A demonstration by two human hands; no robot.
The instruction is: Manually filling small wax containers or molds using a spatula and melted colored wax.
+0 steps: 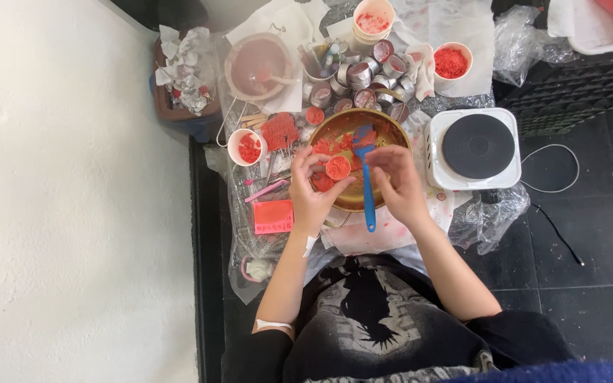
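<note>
- Dark floor tiles (590, 284) lie on the right side, and a white wall (72, 213) fills the left side; between them is a small tabletop (391, 234) covered with clear plastic sheet and paper.
- On the tabletop stands a golden bowl (391, 131) with red crumbly material inside.
- The left hand (313, 191) holds a small round tin (338, 168), filled with red material, over the near edge of the bowl; its fingers are curled around the tin.
- The right hand (395, 181) is just beside the tin, and its fingers are closed on the handle of a blue spatula (367, 177), whose blade points into the bowl.
- Behind the bowl is a group of empty silver tins (367, 74).
- A white hot plate (475, 147) with a black disc stands to the right of the bowl.
- Two white cups (453, 62) with red pieces stand near, one on the left, one behind right.
- An orange card (273, 216) lies on the left of the hands.
</note>
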